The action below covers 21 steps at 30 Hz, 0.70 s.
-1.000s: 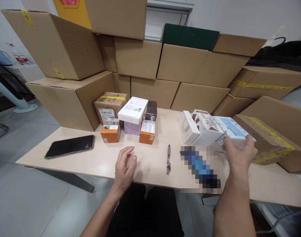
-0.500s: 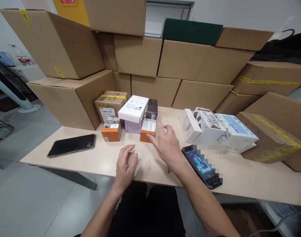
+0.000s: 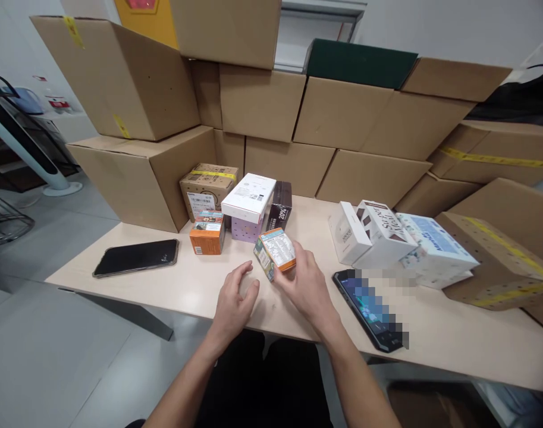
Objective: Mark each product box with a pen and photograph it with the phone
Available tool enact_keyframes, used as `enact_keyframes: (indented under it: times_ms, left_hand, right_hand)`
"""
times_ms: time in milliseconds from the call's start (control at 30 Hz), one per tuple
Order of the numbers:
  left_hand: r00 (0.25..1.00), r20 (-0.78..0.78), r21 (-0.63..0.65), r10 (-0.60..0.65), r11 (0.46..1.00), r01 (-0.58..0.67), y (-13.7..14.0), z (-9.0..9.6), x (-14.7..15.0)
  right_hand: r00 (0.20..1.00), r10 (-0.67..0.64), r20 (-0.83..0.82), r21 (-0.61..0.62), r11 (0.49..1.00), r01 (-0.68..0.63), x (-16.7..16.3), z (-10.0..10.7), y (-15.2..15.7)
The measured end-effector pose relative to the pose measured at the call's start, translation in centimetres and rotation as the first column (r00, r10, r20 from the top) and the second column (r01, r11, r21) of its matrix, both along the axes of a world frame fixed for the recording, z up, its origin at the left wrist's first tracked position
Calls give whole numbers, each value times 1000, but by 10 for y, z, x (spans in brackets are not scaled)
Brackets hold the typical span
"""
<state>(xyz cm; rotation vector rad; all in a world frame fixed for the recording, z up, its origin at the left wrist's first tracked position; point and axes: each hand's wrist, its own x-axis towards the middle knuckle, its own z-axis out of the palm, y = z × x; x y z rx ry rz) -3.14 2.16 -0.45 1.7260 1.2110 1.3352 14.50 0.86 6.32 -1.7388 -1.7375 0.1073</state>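
Observation:
My right hand (image 3: pixel 307 284) grips a small orange carton (image 3: pixel 278 249) with printed text on its upper face, holding it tilted between thumb and fingers. To its left, my left hand (image 3: pixel 234 297) is empty, its fingers curved and apart from the thumb, over the front of the table. A second orange carton (image 3: pixel 207 235) stands farther left. Behind the held carton, a white box (image 3: pixel 248 196) lies across a purple box (image 3: pixel 245 229), and a dark brown box (image 3: pixel 281 205) marked 20% is beside them.
A black phone (image 3: pixel 136 258) lies on the table (image 3: pixel 191 285) at left; a rugged handheld device (image 3: pixel 364 312), partly pixelated, lies at right. White cartons (image 3: pixel 382 235) stand beyond it. Behind, large cardboard boxes (image 3: pixel 271 169) form a wall, with a small taped box (image 3: pixel 209 185) before them.
My right hand has taken hold of the right-hand orange carton, drawn it towards me and tilted it. The left hand stays nearly in place. The whole view has shifted slightly.

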Motion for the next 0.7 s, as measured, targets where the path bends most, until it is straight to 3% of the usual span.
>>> enact_keyframes:
  times_ms: [133, 267, 400, 567, 700]
  left_hand:
    - [999, 22, -39, -48, 998, 49, -1, 3, 3]
    - [983, 139, -72, -121, 989, 132, -2, 4, 1]
    - [970, 174, -50, -173, 982, 184, -1, 6, -4]
    - [982, 18, 80, -187, 980, 185, 1, 11, -7]
    - [979, -50, 125, -196, 972, 201, 0, 11, -7]
  right_hand:
    - [934, 116, -337, 190, 980, -54, -6, -34, -18]
    - [714, 190, -674, 173, 980, -98, -15, -56, -21]
    - [735, 201, -648, 95, 978, -185, -12, -55, -20]
    - [790, 168, -590, -18, 975, -221, -8, -44, -23]
    - [795, 162, -585, -22, 976, -215, -10, -42, -23]
